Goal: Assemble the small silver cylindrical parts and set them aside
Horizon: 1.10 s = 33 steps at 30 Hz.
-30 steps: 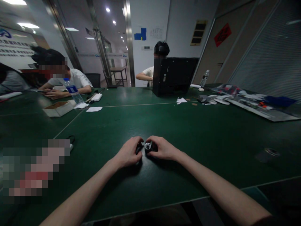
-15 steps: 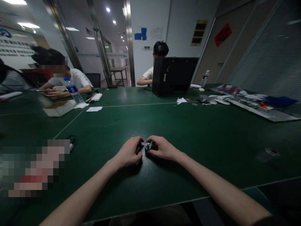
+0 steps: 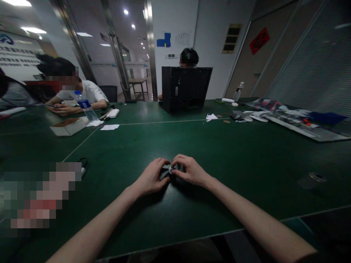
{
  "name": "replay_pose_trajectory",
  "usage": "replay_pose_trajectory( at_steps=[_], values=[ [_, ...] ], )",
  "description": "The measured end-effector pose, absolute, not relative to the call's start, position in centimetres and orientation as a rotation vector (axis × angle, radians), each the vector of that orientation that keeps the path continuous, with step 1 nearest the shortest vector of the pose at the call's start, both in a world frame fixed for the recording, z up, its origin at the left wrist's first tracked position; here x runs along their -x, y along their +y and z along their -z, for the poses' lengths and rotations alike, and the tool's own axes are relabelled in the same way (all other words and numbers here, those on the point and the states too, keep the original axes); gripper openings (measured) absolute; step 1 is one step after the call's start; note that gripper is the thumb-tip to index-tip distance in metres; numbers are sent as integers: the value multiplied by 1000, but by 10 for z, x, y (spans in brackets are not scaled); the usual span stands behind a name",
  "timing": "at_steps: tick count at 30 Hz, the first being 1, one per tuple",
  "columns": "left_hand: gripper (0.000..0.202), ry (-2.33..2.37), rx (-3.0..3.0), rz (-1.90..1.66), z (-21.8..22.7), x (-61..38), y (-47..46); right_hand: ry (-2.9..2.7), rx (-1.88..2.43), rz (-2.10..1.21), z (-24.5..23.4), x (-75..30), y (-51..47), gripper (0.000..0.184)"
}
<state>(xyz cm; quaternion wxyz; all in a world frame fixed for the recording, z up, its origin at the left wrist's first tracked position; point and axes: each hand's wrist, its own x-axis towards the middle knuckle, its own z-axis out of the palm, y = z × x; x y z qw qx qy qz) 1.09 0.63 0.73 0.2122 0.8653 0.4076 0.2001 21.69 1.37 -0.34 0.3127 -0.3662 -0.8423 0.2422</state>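
The left hand [image 3: 150, 179] and right hand [image 3: 190, 171] rest close together over the green worktop [image 3: 219, 208], each grip narrow and curled onto a small black part with a silver ring [image 3: 171, 170], held between them and mostly hidden by the fingers. Well apart toward the left stand a plastic water bottle [image 3: 85, 105] and a white cardboard box [image 3: 68, 126], near a seated person's hands [image 3: 61, 109].
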Motion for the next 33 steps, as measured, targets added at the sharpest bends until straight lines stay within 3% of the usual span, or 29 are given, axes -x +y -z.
replay_pose_trajectory(
  at_steps=[9, 15, 24, 30, 33],
  values=[
    [27, 1069, -2404, -603, -2, -16, 8, -2110, 1024, -724, -5, -228, 23, 14],
    [26, 1117, -2380, -569, -10, -14, 5, -2290, 1086, -870, -1, -237, 30, 16],
    [34, 1138, -2402, -556, -5, -12, 8, -2459, 1093, -779, 4, -238, 32, 18],
    [41, 1219, -2435, -459, -4, -10, 11, -2360, 1053, -830, 1, -236, 26, 43],
    [42, 1244, -2459, -411, -3, -9, 12, -2332, 942, -785, 3, -225, 20, 41]
  ],
)
